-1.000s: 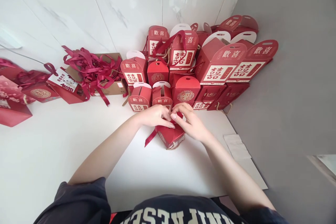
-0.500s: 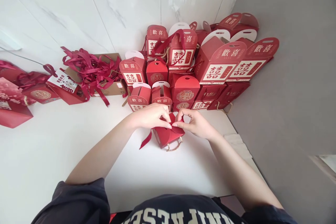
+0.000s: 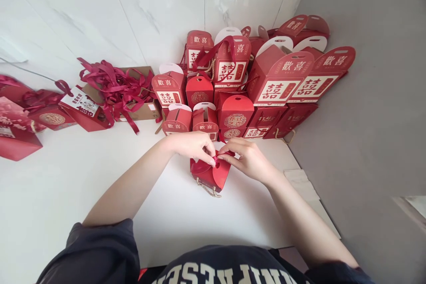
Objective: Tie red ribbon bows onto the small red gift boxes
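Note:
A small red gift box (image 3: 213, 176) with a twisted rope handle (image 3: 206, 187) stands on the white table (image 3: 83, 186) right in front of me. A dark red ribbon (image 3: 222, 156) runs across its top. My left hand (image 3: 193, 145) pinches the ribbon from the left, fingers closed. My right hand (image 3: 248, 157) pinches the ribbon's other end from the right, fingers closed. Both hands meet just above the box.
A stack of red gift boxes (image 3: 276, 84) with white labels fills the corner behind the hands. A cardboard box of loose dark red ribbons (image 3: 115, 86) sits at the back left. More red boxes (image 3: 16, 135) lie at the far left. A white paper (image 3: 301, 182) lies near the right edge.
The small box has turned, so its rope handle now hangs at the front left. The ribbon tail that trailed onto the table at the left has been drawn up onto the box.

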`<action>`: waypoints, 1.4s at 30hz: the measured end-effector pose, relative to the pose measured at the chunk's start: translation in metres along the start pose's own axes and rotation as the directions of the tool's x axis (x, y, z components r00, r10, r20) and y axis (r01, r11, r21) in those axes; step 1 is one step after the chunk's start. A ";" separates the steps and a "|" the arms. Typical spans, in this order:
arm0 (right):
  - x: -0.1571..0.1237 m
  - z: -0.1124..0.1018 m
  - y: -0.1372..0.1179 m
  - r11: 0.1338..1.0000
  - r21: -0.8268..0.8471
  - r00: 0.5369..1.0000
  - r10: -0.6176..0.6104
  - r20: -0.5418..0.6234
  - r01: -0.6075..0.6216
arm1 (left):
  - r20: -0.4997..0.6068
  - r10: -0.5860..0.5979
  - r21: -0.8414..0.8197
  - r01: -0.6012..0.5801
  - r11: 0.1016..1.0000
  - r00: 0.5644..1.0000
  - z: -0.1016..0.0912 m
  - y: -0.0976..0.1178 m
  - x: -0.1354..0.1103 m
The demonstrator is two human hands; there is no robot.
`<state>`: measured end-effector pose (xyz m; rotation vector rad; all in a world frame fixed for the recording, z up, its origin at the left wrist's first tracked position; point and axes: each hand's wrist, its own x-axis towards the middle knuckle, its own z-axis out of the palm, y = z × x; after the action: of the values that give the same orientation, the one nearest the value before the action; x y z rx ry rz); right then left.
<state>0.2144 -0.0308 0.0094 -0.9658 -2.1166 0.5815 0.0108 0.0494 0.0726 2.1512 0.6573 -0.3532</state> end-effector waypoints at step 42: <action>-0.017 0.014 0.001 0.986 -0.128 0.986 -0.086 0.145 0.104 | -0.327 -0.143 -0.140 0.102 0.985 0.934 0.038 -0.009 0.005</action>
<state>0.2122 -0.0447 -0.0076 -0.9142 -2.3375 0.4744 0.0087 0.0253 0.0414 2.0763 0.9840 -0.0062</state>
